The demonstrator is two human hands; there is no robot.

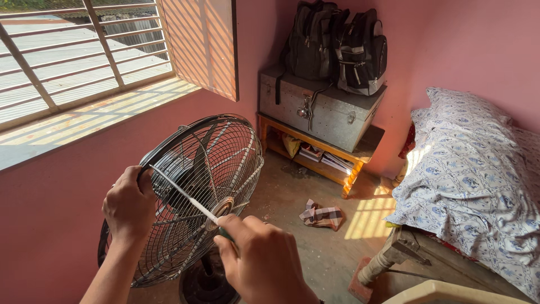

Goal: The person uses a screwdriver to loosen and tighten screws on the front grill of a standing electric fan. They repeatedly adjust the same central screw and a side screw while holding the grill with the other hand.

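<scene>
A black pedestal fan [225,152] with a wire grille stands in front of me, its head tilted. My left hand [128,204] grips the upper left rim of the grille. My right hand [261,259] holds a screwdriver [183,195] by its green handle; the long metal shaft runs up and left across the grille, and its tip meets the rim right beside my left thumb. The fan's round base [203,287] shows below my right hand.
A pink wall and barred window [67,56] lie to the left. A metal trunk [320,110] with two backpacks [337,45] sits on a wooden rack at the back. A bed [472,180] with a patterned sheet is on the right. A checked cloth [322,215] lies on the floor.
</scene>
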